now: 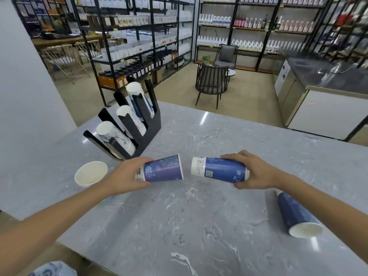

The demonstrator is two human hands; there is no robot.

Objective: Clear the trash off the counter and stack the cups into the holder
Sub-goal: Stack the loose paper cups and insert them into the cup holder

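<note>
left hand [127,174] wrapped round the base of a blue cup [162,169], held sideways, mouth toward the right. right hand [253,172] closed on a second blue cup [218,169], also sideways, white-labelled end aimed at that open mouth, the two just apart and not yet nested. likely mid-stacking, base about to slide in.

partly done, by the look: holder [147,126], beyond the left hand, already carrying three slanted rows of cups. left to do: a third blue cup [298,214] lying on its side near the right forearm, and white cups [90,173] upright just left of the left hand, seemingly two nested. no loose trash visible on the desk [189,226].

thin paper cups, tapered, rolled rims, white inside, glossy printed skins. black rigid holder with angled slots. grey marbled desk, polished, throwing back glare.
</note>
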